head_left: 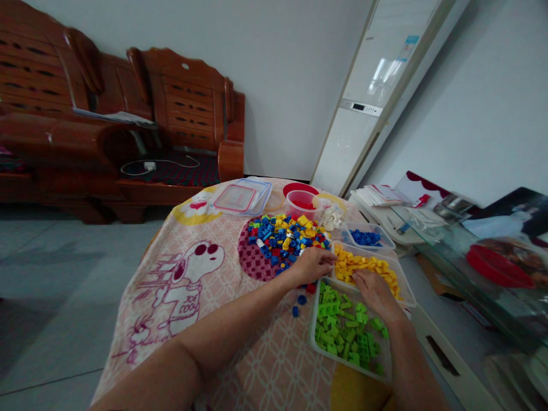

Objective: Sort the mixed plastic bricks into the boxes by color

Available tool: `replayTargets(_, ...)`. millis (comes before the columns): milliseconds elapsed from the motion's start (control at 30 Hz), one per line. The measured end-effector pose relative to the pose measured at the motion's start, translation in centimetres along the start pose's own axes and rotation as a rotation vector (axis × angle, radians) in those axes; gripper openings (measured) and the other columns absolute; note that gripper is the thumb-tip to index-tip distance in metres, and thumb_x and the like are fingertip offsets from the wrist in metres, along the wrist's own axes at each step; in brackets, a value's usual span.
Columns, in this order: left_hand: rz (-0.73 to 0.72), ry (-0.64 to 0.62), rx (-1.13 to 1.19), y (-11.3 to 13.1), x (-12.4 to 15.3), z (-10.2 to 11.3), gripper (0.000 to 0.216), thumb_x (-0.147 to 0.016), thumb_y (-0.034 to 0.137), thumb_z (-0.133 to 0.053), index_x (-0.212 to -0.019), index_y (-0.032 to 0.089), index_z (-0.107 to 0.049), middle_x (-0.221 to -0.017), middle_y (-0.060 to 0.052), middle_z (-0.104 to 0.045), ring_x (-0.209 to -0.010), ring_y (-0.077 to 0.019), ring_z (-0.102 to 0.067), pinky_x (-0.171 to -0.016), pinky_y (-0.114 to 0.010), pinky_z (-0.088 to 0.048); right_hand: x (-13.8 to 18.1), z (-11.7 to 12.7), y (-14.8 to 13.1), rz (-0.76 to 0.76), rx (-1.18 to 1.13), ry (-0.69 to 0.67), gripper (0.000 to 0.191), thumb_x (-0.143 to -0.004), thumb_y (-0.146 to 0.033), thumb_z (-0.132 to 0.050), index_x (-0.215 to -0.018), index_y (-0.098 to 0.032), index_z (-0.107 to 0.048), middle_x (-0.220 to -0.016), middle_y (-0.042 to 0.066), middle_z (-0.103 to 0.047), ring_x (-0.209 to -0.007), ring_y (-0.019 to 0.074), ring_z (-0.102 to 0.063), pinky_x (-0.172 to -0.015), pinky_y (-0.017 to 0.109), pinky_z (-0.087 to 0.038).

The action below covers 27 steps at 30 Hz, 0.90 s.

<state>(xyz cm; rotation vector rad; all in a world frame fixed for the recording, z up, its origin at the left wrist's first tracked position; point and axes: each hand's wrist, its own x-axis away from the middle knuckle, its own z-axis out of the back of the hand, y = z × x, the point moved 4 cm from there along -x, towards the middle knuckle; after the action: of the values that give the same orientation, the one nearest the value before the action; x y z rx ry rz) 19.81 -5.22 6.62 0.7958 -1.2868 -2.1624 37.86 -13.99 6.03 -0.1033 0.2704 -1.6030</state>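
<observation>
My left hand (313,265) reaches over the near-left edge of a clear container (409,291) of yellow building bricks (363,264). Its fingers are bent together at the rim, and anything between them is too small to make out. My right hand (377,292) reaches into the same container from the near side. Its curled fingertips touch the yellow bricks, and I cannot see what they pinch. In front of both hands stands a clear box (314,338) of green bricks (346,331). Left of the yellow ones lies a mixed pile of bricks (278,237), mostly blue and yellow.
A box of blue bricks (365,238), a round tub of red bricks (303,201) and a small heap of white bricks (333,218) stand farther back. Flat lids (240,197) lie at the table's far left. A cluttered glass-topped table (454,268) borders the right.
</observation>
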Motion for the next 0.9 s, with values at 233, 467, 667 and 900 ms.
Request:
replayTargets(233,0.047,-0.092,-0.369,0.9,0.3,6.4,0.024,-0.072,0.018,-0.058,-0.089,0.013,-0.074,-0.073,-0.002,-0.072,-0.066,-0.0129,-0.063,-0.062,-0.019,-0.044,0.1,-0.1,0.1,0.020,0.015,0.011,0.037,-0.092,-0.033,-0.029,-0.073,-0.019,-0.057,-0.079,0.008,-0.066,-0.077,0.0196,-0.059,-0.074,0.029,-0.039)
replayTargets(467,0.132,-0.229,-0.749,0.1,1.4,9.9,0.023,-0.062,0.008,-0.054,-0.070,0.016,-0.075,-0.058,-0.003,-0.067,-0.058,-0.0142,-0.059,-0.060,-0.021,-0.042,0.1,0.0,0.0,0.010,0.020,0.011,0.037,-0.092,-0.033,-0.029,-0.073,-0.019,-0.057,-0.080,0.008,-0.066,-0.077,0.0196,-0.060,-0.074,0.029,-0.040)
replayTargets(667,0.184,-0.384,-0.881,-0.7,1.8,9.0,0.025,-0.054,0.005,-0.063,-0.072,0.017,-0.076,-0.066,-0.005,-0.070,-0.061,-0.0166,-0.060,-0.060,-0.023,-0.043,0.1,0.1,-0.1,0.019,0.000,-0.010,0.038,-0.093,-0.032,-0.029,-0.076,-0.018,-0.060,-0.083,0.009,-0.067,-0.080,0.0198,-0.060,-0.076,0.029,-0.040)
replayTargets(900,0.208,-0.399,-0.963,0.4,2.2,7.9,0.030,-0.056,0.008,-0.070,-0.084,0.014,-0.075,-0.085,-0.011,-0.072,-0.078,-0.0239,-0.065,-0.069,-0.028,-0.049,0.1,0.1,-0.1,0.012,-0.005,-0.010,0.036,-0.093,-0.033,-0.029,-0.074,-0.019,-0.058,-0.081,0.008,-0.066,-0.079,0.0192,-0.060,-0.076,0.029,-0.039)
